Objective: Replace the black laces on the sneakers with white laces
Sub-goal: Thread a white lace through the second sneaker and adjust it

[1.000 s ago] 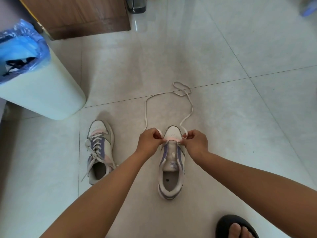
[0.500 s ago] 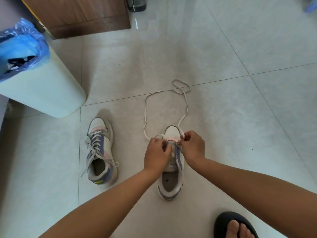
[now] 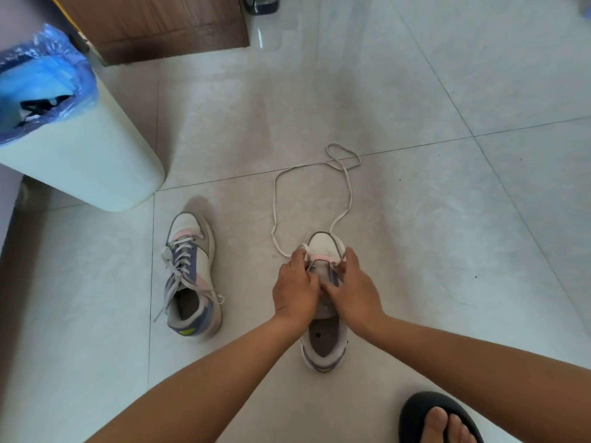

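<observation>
A white, purple and pink sneaker [image 3: 323, 345] stands on the floor tiles with its toe pointing away from me. A long white lace [image 3: 347, 196] runs from its front eyelets and loops out over the floor beyond the toe. My left hand [image 3: 295, 287] and my right hand [image 3: 353, 287] sit side by side over the tongue, fingers curled at the lace near the lowest eyelets. Exactly which strand each hand pinches is hidden by the fingers. The second sneaker [image 3: 190, 274] lies to the left, laced in white with its ends loose.
A pale bin [image 3: 86, 158] with a blue liner stands at the left, black laces showing inside. A wooden cabinet [image 3: 160, 24] is at the back. My foot in a black sandal [image 3: 438, 420] is at the bottom right.
Both hands moved from the sneaker's toe end back toward the tongue and came together. The lace loop on the floor slackened and narrowed.
</observation>
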{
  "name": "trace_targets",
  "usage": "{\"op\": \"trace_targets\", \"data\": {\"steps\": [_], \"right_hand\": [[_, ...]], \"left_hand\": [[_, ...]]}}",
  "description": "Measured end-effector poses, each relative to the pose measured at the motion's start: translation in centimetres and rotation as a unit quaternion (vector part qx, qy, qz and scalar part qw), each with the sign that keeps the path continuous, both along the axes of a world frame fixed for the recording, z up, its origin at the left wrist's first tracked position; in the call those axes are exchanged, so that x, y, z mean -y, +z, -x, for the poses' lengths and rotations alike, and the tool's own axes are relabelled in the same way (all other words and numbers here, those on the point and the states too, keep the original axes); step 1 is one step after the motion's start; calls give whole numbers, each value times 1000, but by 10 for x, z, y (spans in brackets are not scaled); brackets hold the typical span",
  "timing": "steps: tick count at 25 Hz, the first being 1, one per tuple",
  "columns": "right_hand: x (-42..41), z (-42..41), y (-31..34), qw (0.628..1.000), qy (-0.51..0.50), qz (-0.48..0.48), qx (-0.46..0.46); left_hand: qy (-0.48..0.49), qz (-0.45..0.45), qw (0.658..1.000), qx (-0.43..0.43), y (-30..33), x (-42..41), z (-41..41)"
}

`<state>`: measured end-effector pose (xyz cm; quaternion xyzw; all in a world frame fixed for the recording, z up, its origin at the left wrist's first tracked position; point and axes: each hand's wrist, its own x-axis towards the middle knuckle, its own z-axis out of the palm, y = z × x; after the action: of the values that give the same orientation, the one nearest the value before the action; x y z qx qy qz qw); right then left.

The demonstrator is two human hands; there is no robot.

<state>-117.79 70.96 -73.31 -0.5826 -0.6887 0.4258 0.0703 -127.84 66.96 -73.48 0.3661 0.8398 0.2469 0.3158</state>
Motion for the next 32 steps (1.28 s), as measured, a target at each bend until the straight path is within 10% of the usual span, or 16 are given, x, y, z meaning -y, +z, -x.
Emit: {"op": "trace_targets", "data": {"steps": [10, 17, 20, 24, 32], "right_hand": [[-13, -6, -2, 969, 165, -150, 105], [-33, -7, -10, 987, -129, 43, -80], [-39, -16, -8, 993, 80, -82, 31], [-42, -9, 1, 846, 351, -321, 243], [-54, 6, 8, 748, 425, -428, 276]], "left_hand": [[-5, -12, 1000, 6, -1, -9, 0], [39, -35, 997, 53, -3, -16, -6], [36, -53, 995, 80, -7, -16, -4], [30, -67, 993, 95, -11, -16, 2], [36, -74, 989, 121, -12, -18, 4]]}}
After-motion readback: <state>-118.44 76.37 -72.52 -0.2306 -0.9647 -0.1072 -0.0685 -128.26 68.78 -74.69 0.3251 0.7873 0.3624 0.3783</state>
